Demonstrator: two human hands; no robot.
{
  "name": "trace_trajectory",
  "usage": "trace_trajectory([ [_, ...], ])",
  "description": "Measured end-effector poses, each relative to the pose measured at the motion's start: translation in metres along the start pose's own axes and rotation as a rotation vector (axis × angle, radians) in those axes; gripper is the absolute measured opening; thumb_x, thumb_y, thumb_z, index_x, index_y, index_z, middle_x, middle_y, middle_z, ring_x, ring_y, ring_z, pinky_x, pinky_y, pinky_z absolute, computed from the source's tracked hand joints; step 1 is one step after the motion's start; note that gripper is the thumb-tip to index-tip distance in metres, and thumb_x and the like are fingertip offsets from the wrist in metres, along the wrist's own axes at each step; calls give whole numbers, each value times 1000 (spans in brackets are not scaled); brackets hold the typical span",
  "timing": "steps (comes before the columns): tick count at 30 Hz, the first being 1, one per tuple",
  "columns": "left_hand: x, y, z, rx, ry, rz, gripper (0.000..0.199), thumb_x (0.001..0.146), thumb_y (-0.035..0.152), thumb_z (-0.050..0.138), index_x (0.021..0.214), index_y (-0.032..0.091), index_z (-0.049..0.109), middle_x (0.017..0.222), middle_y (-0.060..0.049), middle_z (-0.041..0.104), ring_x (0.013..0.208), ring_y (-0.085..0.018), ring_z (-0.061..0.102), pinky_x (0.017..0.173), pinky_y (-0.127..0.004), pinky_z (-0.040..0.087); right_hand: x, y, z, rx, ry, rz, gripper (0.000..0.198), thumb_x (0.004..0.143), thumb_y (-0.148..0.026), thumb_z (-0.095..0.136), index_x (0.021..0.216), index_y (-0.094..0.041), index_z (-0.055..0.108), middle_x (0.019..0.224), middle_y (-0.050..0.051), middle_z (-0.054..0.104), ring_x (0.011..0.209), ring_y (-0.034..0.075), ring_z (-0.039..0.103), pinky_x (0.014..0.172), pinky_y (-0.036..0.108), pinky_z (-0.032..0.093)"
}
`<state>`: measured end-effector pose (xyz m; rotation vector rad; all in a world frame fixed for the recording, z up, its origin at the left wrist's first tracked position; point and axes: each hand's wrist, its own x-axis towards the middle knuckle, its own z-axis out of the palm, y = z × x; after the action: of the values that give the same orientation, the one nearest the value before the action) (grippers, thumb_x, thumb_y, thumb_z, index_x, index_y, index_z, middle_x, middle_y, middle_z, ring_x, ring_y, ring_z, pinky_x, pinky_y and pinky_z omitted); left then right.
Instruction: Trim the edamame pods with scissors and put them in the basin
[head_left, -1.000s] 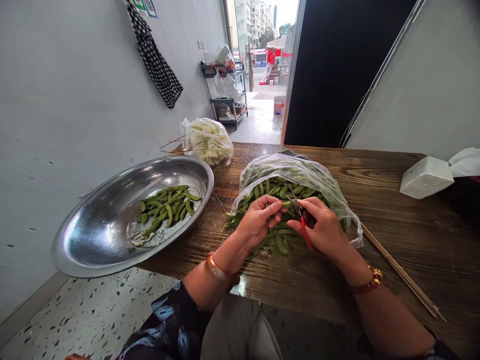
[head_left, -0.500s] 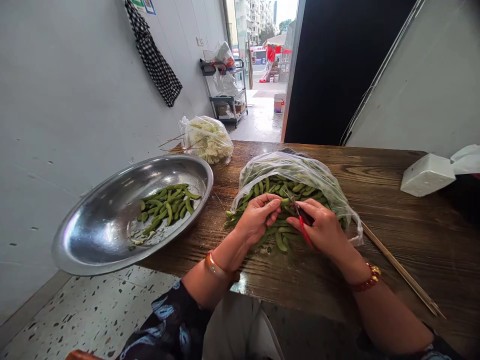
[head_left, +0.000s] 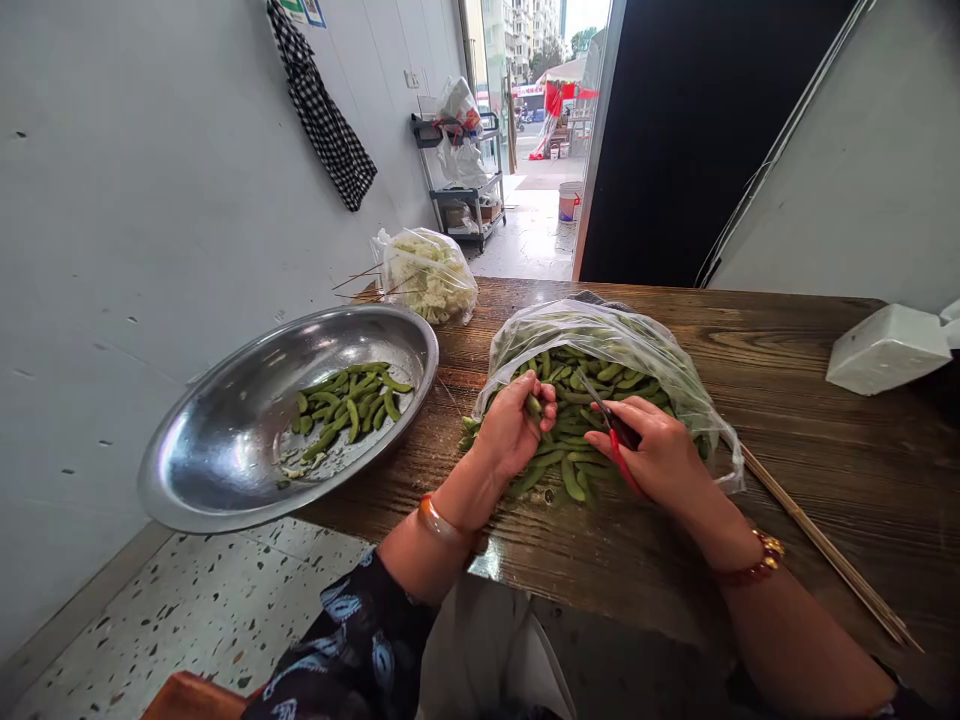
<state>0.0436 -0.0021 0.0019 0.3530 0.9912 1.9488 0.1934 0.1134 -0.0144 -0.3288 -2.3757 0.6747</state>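
Note:
Between the curled fingers of my left hand (head_left: 514, 425) is a green edamame pod (head_left: 533, 407). My right hand (head_left: 654, 447) grips scissors (head_left: 619, 452) with red on the handle, their blades pointing up and left, apart from the pod. Both hands are over a heap of edamame pods (head_left: 571, 478) that spills from a clear plastic bag (head_left: 637, 335) onto the wooden table. To the left, a wide steel basin (head_left: 202, 470) holds a smaller pile of pods (head_left: 349, 405) and a few pale scraps.
Behind the basin sits a plastic bag of cauliflower (head_left: 431, 275) with thin sticks beside it. Bamboo skewers (head_left: 832, 550) lie on the wooden table (head_left: 780, 400) at right, near a white tissue pack (head_left: 889, 350). A wheeled cart (head_left: 465, 185) stands by the doorway.
My left hand has drawn back slightly from the scissors, its fingers now curled round the pod. The pod no longer meets the blades. The whole view has shifted a little.

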Motion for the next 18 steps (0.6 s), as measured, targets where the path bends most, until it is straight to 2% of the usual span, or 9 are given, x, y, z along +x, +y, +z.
trace_trajectory([
  [3,0,0,2,-15,-24,29,13,71,12,65,75,13,52,77,-2,61,59,-7,54,48,-16,37,0,0,0,16,16,-1,33,84,-40,65,109,-18,64,94,8,66,83,23,64,75,35,51],
  [5,0,-2,3,-36,-47,28,16,68,5,60,81,13,56,81,-3,62,65,-9,58,53,-17,41,1,-2,1,39,27,2,28,84,-38,66,105,-19,64,95,8,67,85,22,64,76,34,51],
  [9,-1,-6,6,-71,-31,-3,18,71,4,54,87,11,59,87,-7,64,77,-12,63,64,-20,48,2,-12,2,147,9,20,20,81,-34,70,94,-21,62,90,5,68,81,20,64,74,33,51],
  [15,-7,-12,15,-46,-34,-1,15,73,8,54,86,13,60,87,-6,64,74,-11,61,67,-23,50,1,-25,11,282,-71,78,16,77,-24,69,89,-21,60,87,1,66,75,16,61,71,30,49],
  [18,-9,-12,19,-34,-37,3,16,72,7,54,85,13,60,91,-6,65,80,-13,63,72,-24,51,0,-26,14,314,-75,119,14,76,-21,66,88,-21,59,86,1,65,75,16,61,70,29,49],
])
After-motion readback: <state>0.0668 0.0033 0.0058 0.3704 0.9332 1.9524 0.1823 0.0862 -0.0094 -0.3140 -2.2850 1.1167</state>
